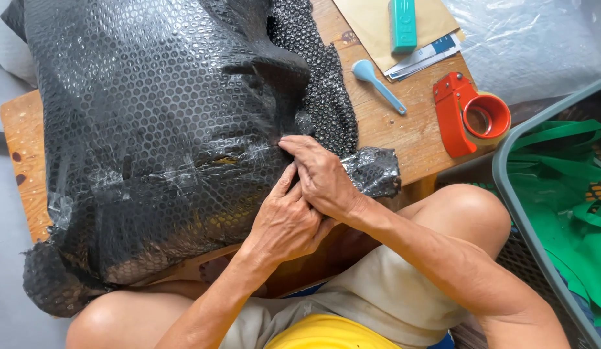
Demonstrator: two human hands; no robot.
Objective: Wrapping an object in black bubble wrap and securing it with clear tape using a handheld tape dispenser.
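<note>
A large bundle wrapped in black bubble wrap (pixel 164 116) lies on a low wooden table (pixel 410 132), with clear tape strips across its middle. My right hand (pixel 320 174) presses its fingertips flat on the taped seam at the bundle's right edge. My left hand (pixel 284 223) lies just below and against the right hand, its fingers curled toward the wrap. A loose flap of black bubble wrap (pixel 373 171) sticks out to the right of my right wrist. Neither hand clearly holds a tool.
A red tape dispenser (pixel 472 113) lies on the table's right side. A blue spoon-like tool (pixel 378 84), a teal bar (pixel 402 24) and a brown envelope (pixel 371 26) lie at the back. A grey basket (pixel 539 232) with green pieces stands at the right. My knees flank the table.
</note>
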